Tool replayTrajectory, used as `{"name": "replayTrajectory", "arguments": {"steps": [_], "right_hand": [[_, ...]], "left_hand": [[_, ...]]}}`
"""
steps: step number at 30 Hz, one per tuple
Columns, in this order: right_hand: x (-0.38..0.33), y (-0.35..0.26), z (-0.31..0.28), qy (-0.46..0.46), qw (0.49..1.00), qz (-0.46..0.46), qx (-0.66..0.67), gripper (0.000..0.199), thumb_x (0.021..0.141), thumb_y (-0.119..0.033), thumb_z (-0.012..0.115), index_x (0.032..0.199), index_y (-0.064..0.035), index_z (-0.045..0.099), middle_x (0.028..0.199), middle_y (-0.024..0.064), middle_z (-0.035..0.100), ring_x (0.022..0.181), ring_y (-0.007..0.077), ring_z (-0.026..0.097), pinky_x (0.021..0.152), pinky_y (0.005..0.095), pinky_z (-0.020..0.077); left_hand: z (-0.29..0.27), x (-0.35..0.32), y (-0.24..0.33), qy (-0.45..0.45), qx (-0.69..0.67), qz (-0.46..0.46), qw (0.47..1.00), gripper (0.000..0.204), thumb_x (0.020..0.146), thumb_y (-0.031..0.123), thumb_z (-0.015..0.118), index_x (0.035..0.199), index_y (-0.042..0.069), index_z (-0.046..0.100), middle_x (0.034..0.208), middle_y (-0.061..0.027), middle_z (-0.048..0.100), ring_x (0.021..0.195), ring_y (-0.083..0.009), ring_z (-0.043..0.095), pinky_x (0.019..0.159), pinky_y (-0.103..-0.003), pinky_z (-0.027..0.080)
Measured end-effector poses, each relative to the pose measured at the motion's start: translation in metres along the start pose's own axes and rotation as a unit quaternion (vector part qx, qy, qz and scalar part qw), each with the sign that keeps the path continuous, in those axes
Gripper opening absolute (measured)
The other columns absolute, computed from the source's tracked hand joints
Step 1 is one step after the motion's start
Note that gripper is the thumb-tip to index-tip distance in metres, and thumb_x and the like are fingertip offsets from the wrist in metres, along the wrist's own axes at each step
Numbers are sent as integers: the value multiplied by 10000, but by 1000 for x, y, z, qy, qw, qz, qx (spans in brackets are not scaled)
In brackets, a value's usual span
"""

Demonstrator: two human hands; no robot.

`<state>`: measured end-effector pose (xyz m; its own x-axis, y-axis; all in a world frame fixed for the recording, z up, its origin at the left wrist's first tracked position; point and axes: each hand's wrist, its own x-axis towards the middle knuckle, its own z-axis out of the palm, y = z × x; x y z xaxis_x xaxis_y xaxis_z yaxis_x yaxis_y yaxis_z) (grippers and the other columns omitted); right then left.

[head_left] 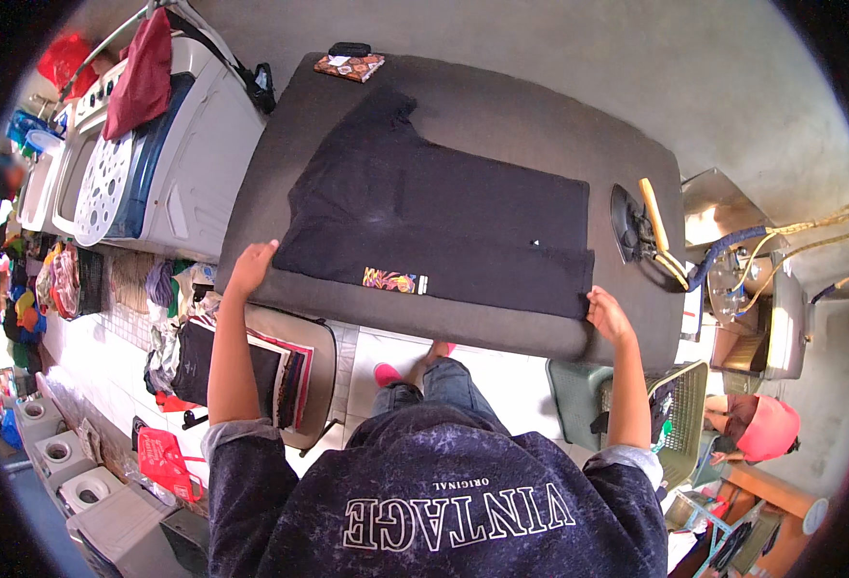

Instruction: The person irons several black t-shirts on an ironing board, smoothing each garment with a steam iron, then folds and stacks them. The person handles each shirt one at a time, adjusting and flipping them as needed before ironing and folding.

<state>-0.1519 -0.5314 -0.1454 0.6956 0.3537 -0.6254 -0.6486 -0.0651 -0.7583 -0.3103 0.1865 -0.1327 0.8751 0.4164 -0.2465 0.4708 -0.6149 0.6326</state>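
Note:
A black garment (444, 222) lies spread flat on a dark grey padded table (540, 135), with a small colourful patch (391, 280) near its front hem. My left hand (251, 265) rests on the garment's near left corner. At the near right corner my right hand (605, 313) pinches the hem. Both forearms come up from the lower edge, over my dark printed shirt.
A steam iron (648, 236) with a blue hose lies at the table's right end. A small patterned pouch (349, 65) sits at the far edge. A washing machine (169, 144) stands to the left, folded clothes on a chair (270, 371) below, a green basket (675, 405) and a person in a pink cap (766, 429) to the right.

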Motion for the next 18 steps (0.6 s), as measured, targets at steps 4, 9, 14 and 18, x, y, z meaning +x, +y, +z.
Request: {"name": "replayTrajectory", "arguments": {"steps": [4, 9, 14, 18], "right_hand": [[-15, -13, 55, 154, 966, -24, -206, 242, 924, -271, 635, 1066, -77, 605, 920, -54, 621, 827, 78, 545, 706, 237, 395], [7, 10, 40, 296, 902, -215, -229, 413, 913, -309, 672, 673, -72, 434, 650, -57, 368, 638, 71, 314, 550, 273, 297], [-6, 30, 44, 332, 866, -216, -304, 390, 883, -270, 705, 701, -33, 454, 617, -19, 403, 615, 79, 343, 537, 288, 330], [-7, 60, 48, 366, 852, -198, -317, 307, 867, -269, 716, 812, -1, 575, 660, 64, 595, 639, 112, 516, 605, 299, 431]], "left_hand": [[14, -26, 1, 12, -71, -10, 997, 466, 902, 396, 638, 962, -66, 659, 1089, -192, 621, 1043, -295, 583, 951, -351, 416], [17, -21, 8, 29, -38, 39, 998, 367, 849, 320, 724, 843, -44, 678, 1103, -132, 610, 1055, -269, 571, 939, -350, 423], [17, -35, -22, 71, 43, -24, 996, 366, 793, 366, 764, 743, 14, 676, 1124, -57, 615, 1057, -263, 567, 904, -377, 444], [31, -41, -14, 118, 76, -65, 988, 370, 769, 417, 776, 766, 58, 686, 1134, -22, 619, 1084, -252, 568, 924, -384, 435]]}}
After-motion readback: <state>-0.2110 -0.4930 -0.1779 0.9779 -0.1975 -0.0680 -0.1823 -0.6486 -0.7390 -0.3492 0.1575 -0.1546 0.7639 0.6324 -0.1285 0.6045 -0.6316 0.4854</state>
